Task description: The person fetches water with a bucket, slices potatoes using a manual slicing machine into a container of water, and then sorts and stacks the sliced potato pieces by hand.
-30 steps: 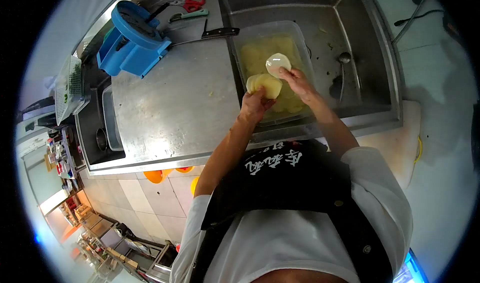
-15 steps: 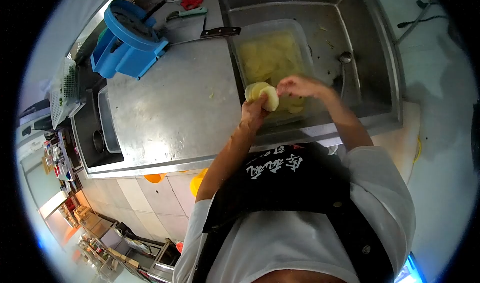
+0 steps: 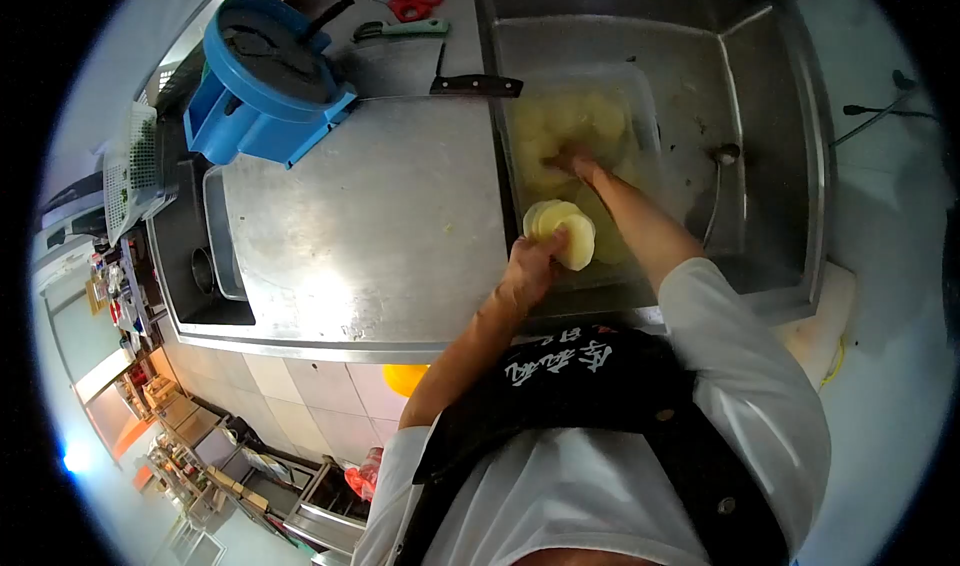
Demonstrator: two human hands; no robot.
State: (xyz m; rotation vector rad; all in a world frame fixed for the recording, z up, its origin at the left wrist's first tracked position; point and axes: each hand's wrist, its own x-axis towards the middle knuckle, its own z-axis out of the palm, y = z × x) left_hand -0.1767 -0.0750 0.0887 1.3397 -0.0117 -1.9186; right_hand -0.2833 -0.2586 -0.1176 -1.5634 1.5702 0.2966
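Potato slices (image 3: 575, 248) are partly gathered in the gripping left hand (image 3: 537, 258), many left in the tub (image 3: 652, 124) around the right hand (image 3: 577, 162), closure indiscernible.

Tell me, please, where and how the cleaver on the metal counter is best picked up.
Probably by its black handle, from the side of the sink: the handle's end juts past the counter, while the broad blade lies flat, pointing towards the blue device.

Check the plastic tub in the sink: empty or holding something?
Holding something: pale yellow slices lie inside the plastic tub, and the right hand is in among them. Exact fill level: cannot tell.
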